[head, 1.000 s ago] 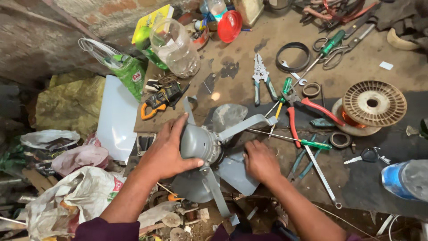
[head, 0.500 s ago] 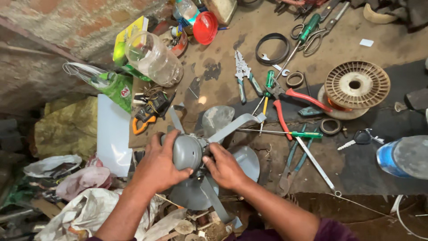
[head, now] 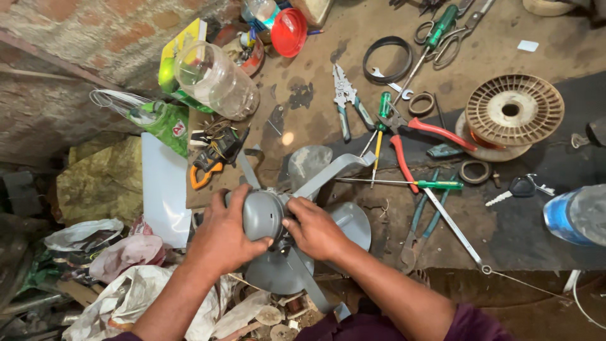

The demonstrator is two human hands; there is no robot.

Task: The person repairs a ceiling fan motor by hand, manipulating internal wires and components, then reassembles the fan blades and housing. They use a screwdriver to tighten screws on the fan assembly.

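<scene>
Head view, item one: grey fan motor hub (head: 262, 213) with blades, at the counter's (head: 517, 233) near edge. My left hand (head: 222, 237) wraps its fingers round the hub's side; my right hand (head: 315, 228) grips the opposite side. Adjacent: red-handled pliers (head: 413, 136), green screwdriver (head: 404, 184), clear plastic jar (head: 214, 79), wire spool (head: 514, 108).

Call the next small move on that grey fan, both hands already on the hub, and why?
Probably a short twist of the hub cap. The left hand wraps the grey fan motor hub from the side, and the right hand pinches its edge with the fingertips, while the fan blades lie flat on the workbench. No tool is in hand; the screwdrivers lie untouched nearby.
</scene>
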